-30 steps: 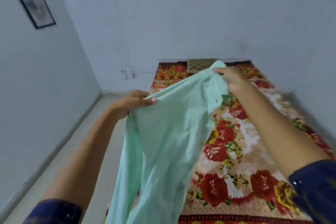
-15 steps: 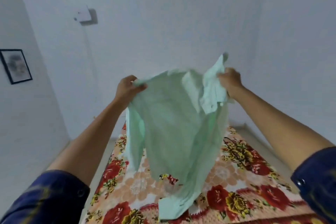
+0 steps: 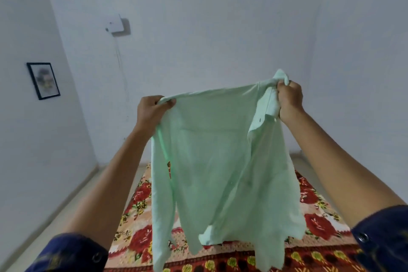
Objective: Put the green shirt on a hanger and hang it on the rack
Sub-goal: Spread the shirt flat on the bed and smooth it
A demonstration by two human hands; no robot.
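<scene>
While the bed (image 3: 318, 223) with its red flowered cover fills the lower part of the frame, the green shirt (image 3: 220, 161) hangs in front of it at centre frame, held up in the air and touching nothing but the two hands. Its long axis runs straight down from a top edge stretched nearly level, slightly higher at the right. The left hand (image 3: 150, 112) grips that edge at its left end with fingers curled round the cloth; the right hand (image 3: 289, 101) bunches the collar end in a closed fist at the right. Both hands sit at the shirt's top corners, about equally near. No hanger or rack shows in this view, so the next move, I judge, depends on freeing one hand while the other keeps the shoulder line up. A framed picture (image 3: 43, 80) hangs at the left and a small white box (image 3: 115, 23) is fixed to the wall at upper left.
</scene>
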